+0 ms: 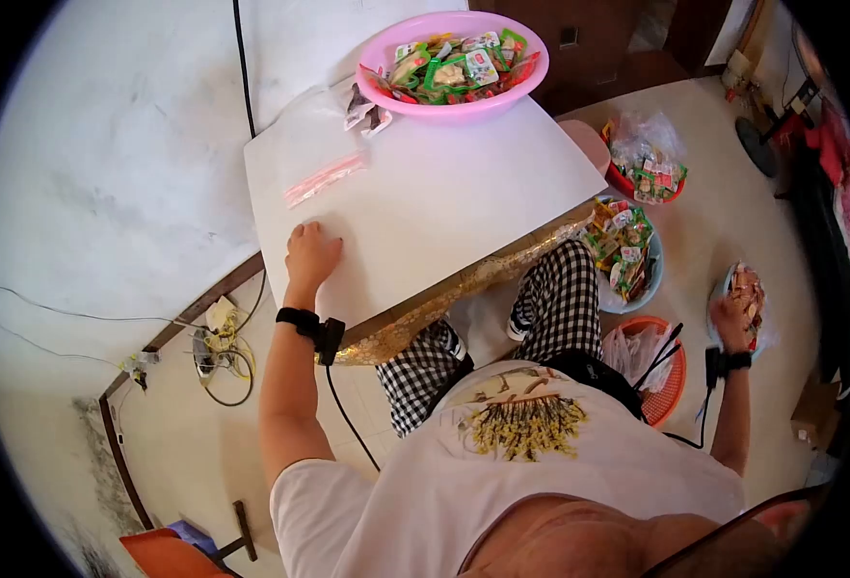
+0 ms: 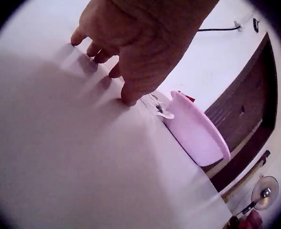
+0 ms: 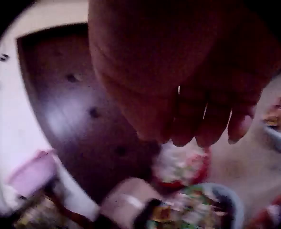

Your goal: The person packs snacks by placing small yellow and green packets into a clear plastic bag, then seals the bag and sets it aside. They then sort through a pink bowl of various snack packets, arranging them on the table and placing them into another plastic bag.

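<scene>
My left hand (image 1: 312, 255) rests on the white tabletop (image 1: 425, 212), fingertips touching the surface and nothing in its grasp. In the left wrist view the fingers of that hand (image 2: 135, 52) are spread and slightly bent. Just beyond it lies a flat bundle of clear plastic bags with pink edges (image 1: 325, 180). My right hand (image 1: 731, 323) is off to the right, overlapping a small light-blue basin of reddish-brown packets (image 1: 748, 289) in the head view. The right wrist view shows this hand (image 3: 188, 86) with its fingers extended side by side, holding nothing visible.
A pink basin (image 1: 444, 108) full of green and red snack packets stands at the table's far end. On the floor at right are a blue basin of packets (image 1: 627, 250), a red basin (image 1: 671, 188) and an orange basket with plastic bags (image 1: 674, 380). Cables (image 1: 227, 342) lie at left.
</scene>
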A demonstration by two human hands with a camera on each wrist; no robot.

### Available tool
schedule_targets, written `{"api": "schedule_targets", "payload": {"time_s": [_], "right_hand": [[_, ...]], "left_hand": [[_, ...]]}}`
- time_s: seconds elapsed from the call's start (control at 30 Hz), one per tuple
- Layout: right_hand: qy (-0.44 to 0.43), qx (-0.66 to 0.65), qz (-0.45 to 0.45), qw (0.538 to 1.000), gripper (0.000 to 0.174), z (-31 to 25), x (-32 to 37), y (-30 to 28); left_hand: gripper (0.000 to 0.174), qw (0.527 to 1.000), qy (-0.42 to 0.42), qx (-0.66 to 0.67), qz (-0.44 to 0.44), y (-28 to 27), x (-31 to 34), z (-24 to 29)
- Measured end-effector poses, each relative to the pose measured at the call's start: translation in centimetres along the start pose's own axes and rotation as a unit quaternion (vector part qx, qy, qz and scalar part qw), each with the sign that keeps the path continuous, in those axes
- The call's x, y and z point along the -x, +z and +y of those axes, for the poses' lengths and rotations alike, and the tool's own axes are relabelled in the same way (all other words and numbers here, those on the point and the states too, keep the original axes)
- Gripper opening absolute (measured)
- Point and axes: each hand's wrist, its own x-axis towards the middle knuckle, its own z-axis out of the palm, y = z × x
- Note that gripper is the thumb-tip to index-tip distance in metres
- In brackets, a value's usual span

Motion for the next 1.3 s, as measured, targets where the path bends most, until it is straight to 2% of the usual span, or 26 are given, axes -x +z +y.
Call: {"api": "schedule_targets", "payload": {"time_s": [0.07, 0.1, 0.13, 0.2, 0.23, 0.3, 0.37, 0.43, 0.5, 0.53, 0.63, 0.73, 0.83, 0.9, 0.97, 1.0, 1.03, 1.07, 1.1, 1.13, 1.17, 1.23, 1.3], "right_hand": [[-0.086, -0.045, 0.028, 0.995, 0.01, -18.4, -2.3, -3.1], [-0.188, -0.139, -0.011, 0.972, 0.011, -26.6, -1.4, -3.4], [-0.283, -0.231, -0.049, 0.93, 0.013, -33.0, -0.4, -3.4], [-0.522, -0.267, -0.056, 0.808, 0.011, -42.3, 1.8, -3.0], [-0.616, -0.288, -0.145, 0.719, 0.012, -45.4, 2.0, -2.6], [-0.736, -0.286, -0.228, 0.57, 0.013, -49.9, 2.6, -2.0], [-0.789, -0.245, -0.134, 0.547, 0.013, -52.7, 4.2, -1.7], [-0.805, -0.195, -0.018, 0.559, 0.007, -53.8, 5.6, -1.9], [-0.817, -0.147, 0.031, 0.556, 0.007, -54.6, 5.7, -2.0], [-0.798, -0.136, 0.008, 0.587, 0.008, -55.0, 6.0, -2.3], [-0.837, -0.15, -0.026, 0.526, 0.007, -57.2, 4.0, -1.0], [-0.849, -0.161, -0.08, 0.498, 0.008, -58.6, 2.7, 0.1], [-0.819, -0.161, -0.182, 0.521, 0.014, -59.7, 2.3, 1.2], [-0.83, -0.128, -0.203, 0.504, 0.01, -60.6, 2.0, 3.3], [-0.811, -0.078, -0.251, 0.522, 0.015, -61.6, 0.7, 6.9], [-0.784, -0.051, -0.289, 0.547, 0.017, -61.7, -1.0, 9.4], [-0.785, 0.111, -0.24, 0.56, 0.013, -61.3, -4.3, 11.9], [-0.75, 0.083, -0.221, 0.618, 0.014, -61.6, -8.3, 14.4], [-0.716, 0.136, -0.168, 0.664, 0.014, -63.0, -11.3, 14.4], [-0.685, 0.117, -0.108, 0.711, 0.02, -62.9, -16.3, 16.3], [-0.567, 0.25, -0.145, 0.771, 0.024, -64.5, -18.7, 15.9], [-0.49, 0.361, -0.062, 0.791, 0.028, -64.6, -24.4, 16.3], [-0.462, 0.321, -0.027, 0.826, 0.029, -62.5, -29.4, 18.0]], "left_hand": [[0.059, 1.0, -0.011, 0.004, 0.016, 0.8, -0.7, -0.5], [0.061, 1.0, -0.016, 0.006, 0.023, 1.2, -0.8, -0.6], [0.063, 0.999, -0.031, 0.001, 0.022, 1.3, -0.7, 0.0], [0.066, 0.998, -0.058, -0.013, 0.018, 1.1, -0.2, 1.6], [0.067, 0.997, -0.062, -0.019, 0.029, 1.5, -0.2, 1.7], [0.069, 0.996, -0.069, -0.03, 0.053, 2.7, -0.2, 1.7], [0.069, 0.994, -0.069, -0.033, 0.077, 3.0, 0.2, 2.2], [0.069, 0.992, -0.076, -0.032, 0.091, 2.8, 0.7, 2.9], [0.068, 0.992, -0.082, -0.032, 0.091, 2.5, 0.9, 3.3], [0.068, 0.992, -0.089, -0.031, 0.088, 2.3, 1.0, 3.5], [0.067, 0.992, -0.093, -0.027, 0.083, 2.0, 1.0, 3.9], [0.067, 0.992, -0.091, -0.025, 0.085, 2.0, 1.1, 3.5], [0.066, 0.992, -0.092, -0.033, 0.083, 1.9, 1.0, 3.7], [0.065, 0.992, -0.083, -0.026, 0.092, 2.1, 0.9, 3.6], [0.065, 0.991, -0.089, -0.023, 0.094, 2.4, 0.8, 3.7], [0.065, 0.991, -0.093, -0.025, 0.093, 2.3, 0.9, 3.5], [0.065, 0.991, -0.09, -0.024, 0.095, 2.3, 0.9, 3.4], [0.065, 0.991, -0.087, -0.021, 0.097, 2.3, 0.9, 3.4], [0.066, 0.991, -0.084, -0.018, 0.098, 2.4, 1.0, 3.3], [0.066, 0.991, -0.082, -0.022, 0.1, 2.3, 1.0, 3.3], [0.066, 0.991, -0.08, -0.027, 0.102, 2.3, 1.1, 3.4], [0.066, 0.991, -0.079, -0.029, 0.104, 2.3, 1.2, 3.4], [0.066, 0.991, -0.082, -0.026, 0.107, 2.3, 1.1, 3.3]]}}
